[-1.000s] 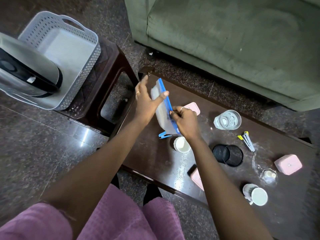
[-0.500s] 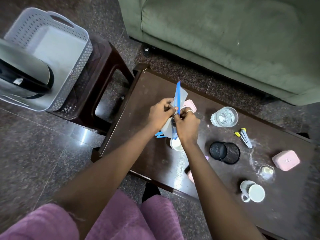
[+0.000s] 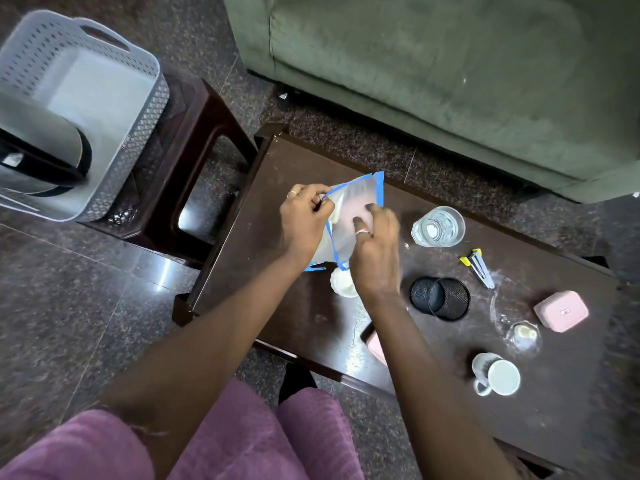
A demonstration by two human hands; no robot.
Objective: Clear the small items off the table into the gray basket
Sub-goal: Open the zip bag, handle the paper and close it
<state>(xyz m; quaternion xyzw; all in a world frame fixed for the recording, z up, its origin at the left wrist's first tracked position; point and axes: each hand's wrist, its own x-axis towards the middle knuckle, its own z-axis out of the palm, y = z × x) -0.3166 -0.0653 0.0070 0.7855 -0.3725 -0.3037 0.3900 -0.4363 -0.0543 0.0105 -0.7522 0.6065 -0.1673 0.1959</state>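
A clear plastic pouch with blue edges (image 3: 349, 209) hangs above the left part of the dark table (image 3: 263, 258). My left hand (image 3: 304, 220) pinches its left edge near the top. My right hand (image 3: 375, 251) lies over its right side, fingers pressed on it. A pale pink shape shows through the plastic. Below the pouch stands a small white cup (image 3: 343, 283). The gray basket (image 3: 138, 140) sits on a brown stool to the left, a grey and black object resting in it.
On the table: a glass of water (image 3: 438, 226), a stapler (image 3: 479, 267), a black mesh cup on its side (image 3: 440, 297), a pink case (image 3: 561, 310), a white mug (image 3: 497, 375), a small clear wrapped item (image 3: 524, 334). A green sofa (image 3: 450, 71) stands behind.
The pouch was edge-on between my hands; now it is turned flat toward me. My right hand has moved onto its face, my left hand has shifted to its upper left edge.
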